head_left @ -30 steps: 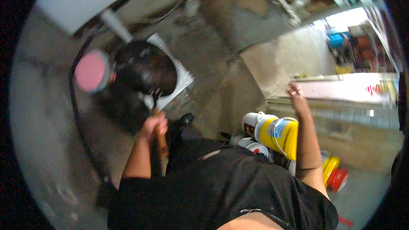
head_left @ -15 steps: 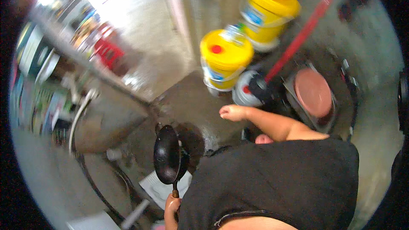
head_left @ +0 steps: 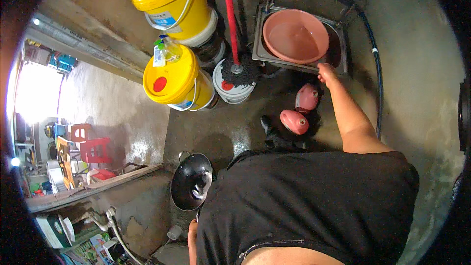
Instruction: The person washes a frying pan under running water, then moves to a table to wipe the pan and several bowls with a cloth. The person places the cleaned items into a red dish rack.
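Observation:
At my lower left, my left hand [head_left: 193,228], partly behind my black shirt, grips the handle of a black wok [head_left: 189,181] whose inside shows. Ahead on the right, my right hand [head_left: 326,73] has its fingers curled with no object visible in them, beside the front rim of a steel sink [head_left: 260,51]. A pink basin [head_left: 294,37] with liquid in it sits in that sink. Two pink containers [head_left: 294,122] lie on the floor below my right hand.
Stacked yellow buckets [head_left: 174,76] and a white bucket [head_left: 233,95] under a red-handled mop [head_left: 230,14] stand ahead. A black hose [head_left: 378,78] runs down the right wall. A doorway with red stools [head_left: 95,149] is left, above a ledge [head_left: 88,191].
My view has swung right to the sink. The wok has moved from over a white sheet to my left side, still in my left hand. My right arm reaches farther toward the sink.

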Demonstrator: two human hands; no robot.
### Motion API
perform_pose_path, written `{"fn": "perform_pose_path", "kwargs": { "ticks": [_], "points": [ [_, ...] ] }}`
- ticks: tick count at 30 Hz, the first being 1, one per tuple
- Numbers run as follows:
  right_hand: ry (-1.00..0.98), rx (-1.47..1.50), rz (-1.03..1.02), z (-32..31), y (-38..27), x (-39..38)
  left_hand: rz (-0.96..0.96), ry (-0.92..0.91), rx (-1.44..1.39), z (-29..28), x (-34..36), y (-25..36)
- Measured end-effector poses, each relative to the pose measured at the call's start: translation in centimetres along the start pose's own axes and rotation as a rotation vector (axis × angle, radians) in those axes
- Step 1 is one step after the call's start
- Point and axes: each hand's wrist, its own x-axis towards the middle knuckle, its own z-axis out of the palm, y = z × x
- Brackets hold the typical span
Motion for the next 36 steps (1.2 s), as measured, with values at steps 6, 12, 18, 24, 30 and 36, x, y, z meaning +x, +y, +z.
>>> {"fn": "perform_pose_path", "kwargs": {
  "ticks": [6,12,18,24,30,36],
  "points": [
    [-0.134,0.491,0.253,-0.9,-1.5,6.3,-0.05,-0.036,0.018,0.8,-3.7,2.1],
    [-0.07,0.567,0.326,-0.6,-0.3,9.2,-0.095,-0.048,-0.024,2.1,-8.0,3.8],
    [-0.157,0.763,0.216,-0.2,-0.3,10.9,-0.165,-0.039,-0.105,4.9,-12.0,1.6],
    [-0.016,0.467,-0.286,-2.9,-9.2,10.5,-0.184,-0.048,-0.134,7.0,-13.5,-1.2],
    [0.284,-0.529,-0.69,-2.4,-15.5,1.7,-0.175,-0.058,-0.145,8.3,-13.8,-3.7],
    [0.227,-0.867,-1.036,-1.5,-15.6,-7.9,-0.168,-0.066,-0.158,9.2,-13.5,-5.8]
  ]
}}
